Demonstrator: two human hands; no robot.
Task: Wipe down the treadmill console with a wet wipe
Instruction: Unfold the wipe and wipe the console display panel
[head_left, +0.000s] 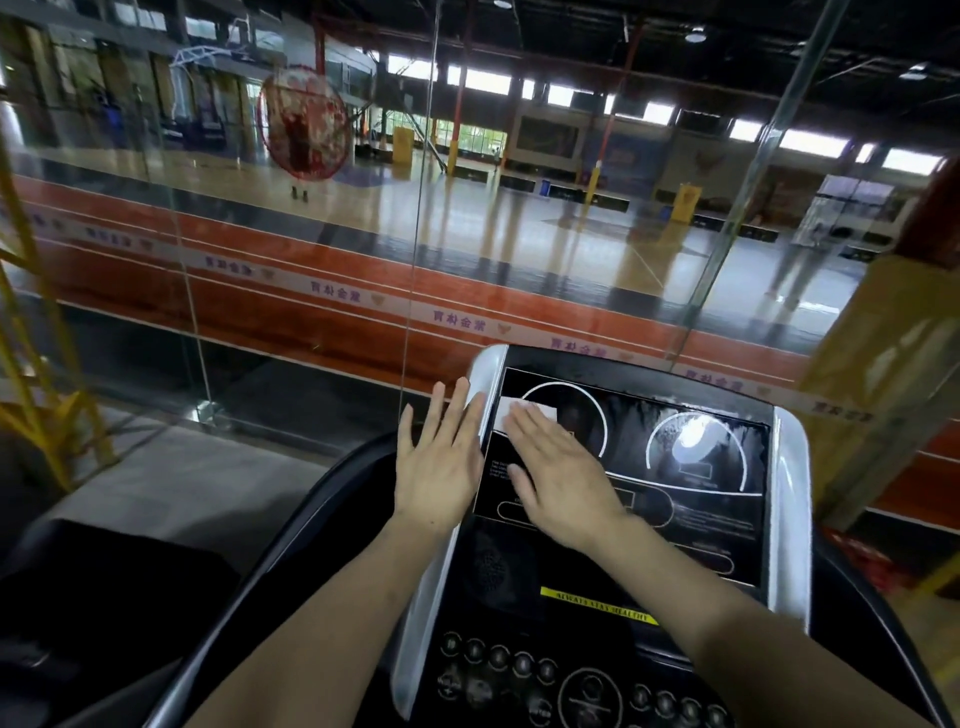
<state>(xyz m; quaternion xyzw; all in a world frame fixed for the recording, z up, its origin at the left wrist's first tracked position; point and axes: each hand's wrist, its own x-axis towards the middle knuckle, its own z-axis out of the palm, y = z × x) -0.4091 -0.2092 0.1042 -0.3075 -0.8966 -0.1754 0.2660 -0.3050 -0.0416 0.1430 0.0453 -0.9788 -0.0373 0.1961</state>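
The treadmill console (696, 519) is a black display panel with white dial outlines and silver side trims, filling the lower right of the view. A white wet wipe (511, 411) lies flat on the panel's upper left corner. My right hand (561, 478) presses it down with straight fingers; only the wipe's far edge shows past my fingertips. My left hand (441, 457) is flat with spread fingers, resting at the console's silver left trim (483, 384), beside the wipe and not touching it.
A row of round buttons (498, 657) and a yellow label strip (597, 605) sit on the console's lower part. A black curved handrail (291, 545) runs down the left. A glass wall (311, 260) stands just beyond the console, with a sports hall behind.
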